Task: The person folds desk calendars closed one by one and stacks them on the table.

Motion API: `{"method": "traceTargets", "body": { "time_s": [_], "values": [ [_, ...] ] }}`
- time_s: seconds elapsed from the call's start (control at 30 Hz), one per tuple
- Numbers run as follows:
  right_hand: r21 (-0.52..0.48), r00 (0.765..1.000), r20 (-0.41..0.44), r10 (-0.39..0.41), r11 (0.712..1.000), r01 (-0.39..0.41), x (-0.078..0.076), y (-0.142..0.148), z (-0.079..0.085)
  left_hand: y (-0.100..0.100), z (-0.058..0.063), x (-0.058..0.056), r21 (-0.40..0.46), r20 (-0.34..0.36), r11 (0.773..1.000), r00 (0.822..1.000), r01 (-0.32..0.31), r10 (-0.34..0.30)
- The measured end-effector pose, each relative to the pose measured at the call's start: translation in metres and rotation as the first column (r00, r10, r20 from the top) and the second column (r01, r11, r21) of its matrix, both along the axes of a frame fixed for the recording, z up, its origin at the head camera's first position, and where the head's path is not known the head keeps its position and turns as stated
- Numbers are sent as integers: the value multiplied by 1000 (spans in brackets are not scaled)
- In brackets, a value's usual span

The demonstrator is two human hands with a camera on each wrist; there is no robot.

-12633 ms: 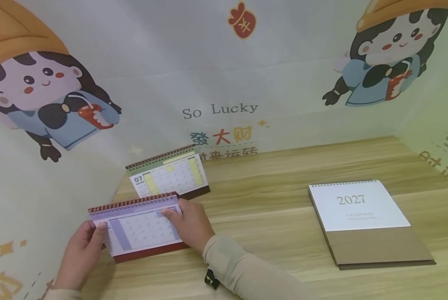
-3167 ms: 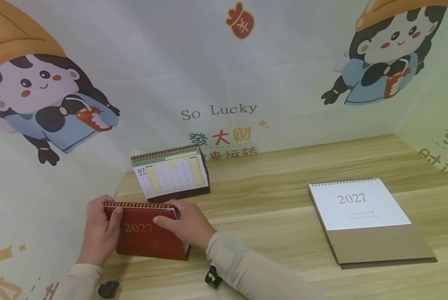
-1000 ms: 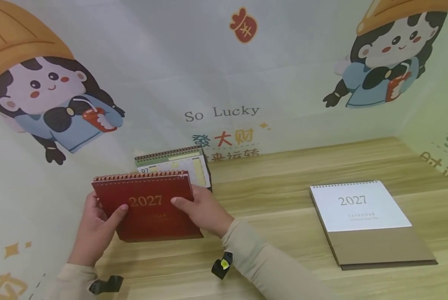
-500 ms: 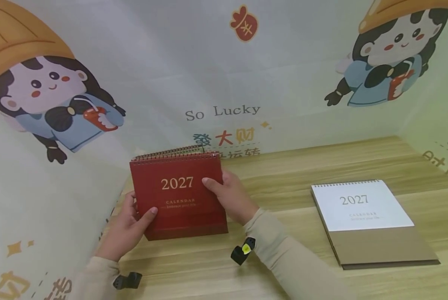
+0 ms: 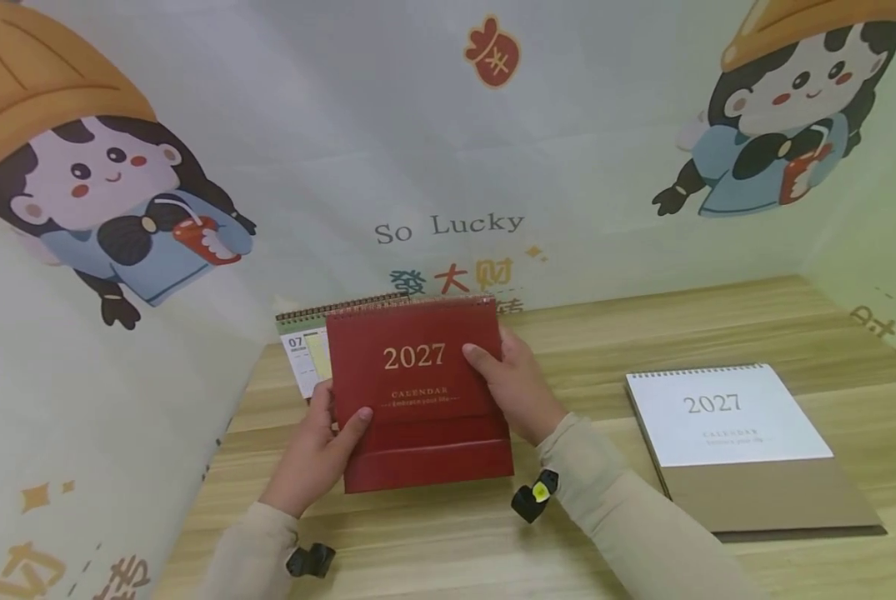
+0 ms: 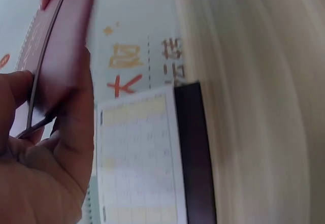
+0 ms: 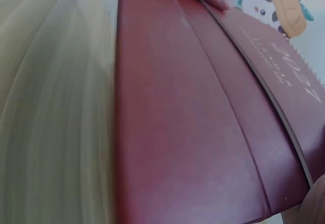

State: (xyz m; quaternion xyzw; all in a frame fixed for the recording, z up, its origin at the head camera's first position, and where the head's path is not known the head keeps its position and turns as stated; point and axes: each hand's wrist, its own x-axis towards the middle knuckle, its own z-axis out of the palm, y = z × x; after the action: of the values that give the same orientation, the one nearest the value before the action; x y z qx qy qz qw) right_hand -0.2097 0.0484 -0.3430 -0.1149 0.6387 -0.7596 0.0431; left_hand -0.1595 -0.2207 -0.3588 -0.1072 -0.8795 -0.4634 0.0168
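My two hands hold a red desk calendar (image 5: 421, 383) by its sides, raised off the table, its cover with gold "2027" facing me. The left hand (image 5: 316, 454) grips the lower left side, thumb on the cover and fingers behind. At the upper right edge the right hand (image 5: 523, 387) pinches it, thumb in front; those fingers are mostly hidden. In the right wrist view the red base panel (image 7: 162, 107) fills the middle. Partly covered behind it stands a green-topped calendar (image 5: 305, 358) showing "07"; its page and dark base also appear in the left wrist view.
On the right of the wooden table (image 5: 568, 542) lies a white and brown 2027 calendar (image 5: 733, 450), its cover facing up. A printed backdrop (image 5: 327, 167) rises behind and at both sides. Black straps (image 5: 311, 560) hang at the cuffs.
Earlier a purple month page faced me; then the red cover came round to the front. Over the last second both hands have carried the calendar to the right, uncovering part of the green-topped one.
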Motion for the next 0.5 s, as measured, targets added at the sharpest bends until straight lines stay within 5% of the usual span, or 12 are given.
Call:
{"method": "traceTargets", "body": {
  "time_s": [0.23,0.5],
  "values": [
    [88,999,34,-15,996,12,-1,33,-7,20,-6,-8,223,80,971,991,90,-111],
    [150,993,115,-20,989,2,0,57,-20,44,-12,-18,338,195,935,964,107,-181]
  ]
}}
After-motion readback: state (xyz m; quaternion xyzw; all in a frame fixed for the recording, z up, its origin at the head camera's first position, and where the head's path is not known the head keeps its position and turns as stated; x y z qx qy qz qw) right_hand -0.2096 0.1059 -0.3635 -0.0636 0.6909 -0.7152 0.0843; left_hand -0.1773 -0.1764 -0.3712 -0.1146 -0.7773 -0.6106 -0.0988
